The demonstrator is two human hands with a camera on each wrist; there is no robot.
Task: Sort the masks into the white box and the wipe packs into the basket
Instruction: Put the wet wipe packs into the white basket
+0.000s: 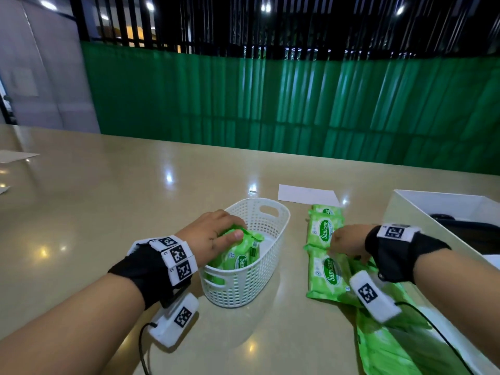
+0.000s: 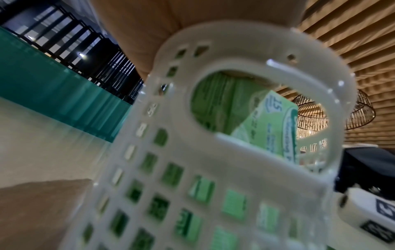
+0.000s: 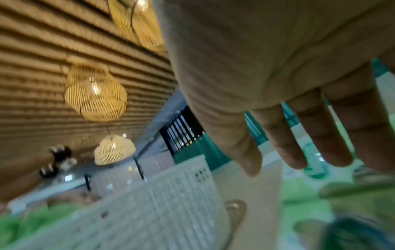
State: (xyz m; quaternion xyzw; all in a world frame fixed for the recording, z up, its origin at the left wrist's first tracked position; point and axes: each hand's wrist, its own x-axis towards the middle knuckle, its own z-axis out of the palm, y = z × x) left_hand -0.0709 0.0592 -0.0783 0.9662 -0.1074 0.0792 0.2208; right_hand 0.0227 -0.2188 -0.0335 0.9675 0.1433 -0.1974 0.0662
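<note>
We see the left hand reaching over the near end of the white basket, fingers and thumb curled round a green wipe pack that sits tilted inside the basket, its top end above the rim. In the left wrist view the basket wall fills the picture, blurred; through the handle slot we make out the green wipe pack with printed lettering, and more green shows through the lattice holes lower down.

The right hand hovers low over the loose wipe packs lying flat on the beige surface, just right of the basket. In the right wrist view its fingers are extended and slightly spread, holding nothing; the picture is blurred. We cannot tell whether the fingertips touch the pack beneath them. The nearest packs lie in a row running away from us, the far ones partly overlapping. A larger green plastic wrapper lies on the surface under the right forearm.

The white box stands at the right edge, beside the packs; something dark lies inside it, too hidden for us to name. A white sheet of paper lies flat beyond the packs. Both wrists carry black straps with white marker blocks.
</note>
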